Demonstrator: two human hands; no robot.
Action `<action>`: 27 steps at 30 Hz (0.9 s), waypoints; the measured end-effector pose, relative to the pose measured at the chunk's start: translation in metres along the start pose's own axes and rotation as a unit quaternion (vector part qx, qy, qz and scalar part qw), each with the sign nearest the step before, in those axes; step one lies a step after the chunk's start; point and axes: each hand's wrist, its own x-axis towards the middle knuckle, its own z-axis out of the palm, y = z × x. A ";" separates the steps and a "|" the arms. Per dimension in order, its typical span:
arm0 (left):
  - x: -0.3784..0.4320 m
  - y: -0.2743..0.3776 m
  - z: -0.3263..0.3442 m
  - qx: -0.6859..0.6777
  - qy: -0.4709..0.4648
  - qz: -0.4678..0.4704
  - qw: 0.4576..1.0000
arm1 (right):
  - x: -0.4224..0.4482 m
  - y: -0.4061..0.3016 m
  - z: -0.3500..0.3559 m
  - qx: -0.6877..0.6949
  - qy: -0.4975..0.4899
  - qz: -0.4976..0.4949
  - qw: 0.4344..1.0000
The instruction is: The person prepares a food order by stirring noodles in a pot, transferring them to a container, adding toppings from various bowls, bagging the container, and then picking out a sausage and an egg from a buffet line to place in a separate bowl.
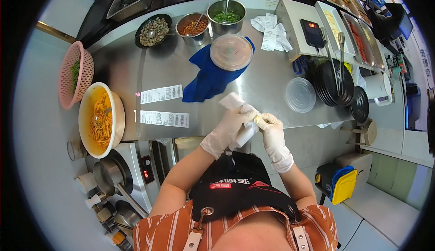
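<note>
Both my hands wear thin white gloves and meet at the counter's front edge. My left hand [228,128] grips a crumpled white paper towel [244,137], whose other end sticks out above the fingers. The curled fingertips of my right hand [274,134] press against the same paper beside my left thumb; a yellowish stain marks one right fingertip. Beyond my hands, a lidded round plastic bowl [231,51] rests on a blue cloth [212,78] on the steel counter [163,71]. Two printed paper slips [161,94] lie to the left.
Metal pots of chopped greens [227,17] and peanuts [194,28] stand at the back, beside a black bowl [153,31]. A cream basin [117,122] and pink basket [89,66] line the left. To the right are a plastic lid [300,95] and stacked black bowls [328,91] with tongs.
</note>
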 end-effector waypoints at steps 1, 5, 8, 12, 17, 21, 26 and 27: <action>-0.002 0.011 0.002 0.019 0.025 0.025 0.999 | 0.008 0.002 -0.002 -0.001 0.004 0.002 1.000; 0.004 0.030 -0.075 0.426 0.254 0.249 0.832 | 0.037 -0.009 -0.025 0.342 0.007 0.042 0.939; -0.009 0.045 -0.114 0.537 0.317 0.190 0.759 | 0.063 -0.017 -0.057 0.494 -0.014 0.063 0.867; -0.014 0.042 -0.081 0.591 0.204 0.329 0.708 | 0.060 -0.072 0.009 0.126 0.051 -0.050 0.989; 0.035 0.025 -0.018 0.396 0.109 0.256 0.875 | 0.086 -0.120 0.000 -0.283 -0.053 -0.033 0.957; 0.057 0.032 -0.004 0.240 0.173 0.167 0.941 | 0.079 -0.140 0.012 -0.524 0.065 -0.541 0.654; 0.067 0.062 -0.016 0.269 0.266 0.157 0.912 | 0.159 -0.043 -0.055 -0.805 -0.165 -0.324 0.469; 0.054 0.079 -0.017 0.287 0.295 0.108 0.905 | 0.163 -0.044 -0.070 -0.769 -0.227 -0.336 0.493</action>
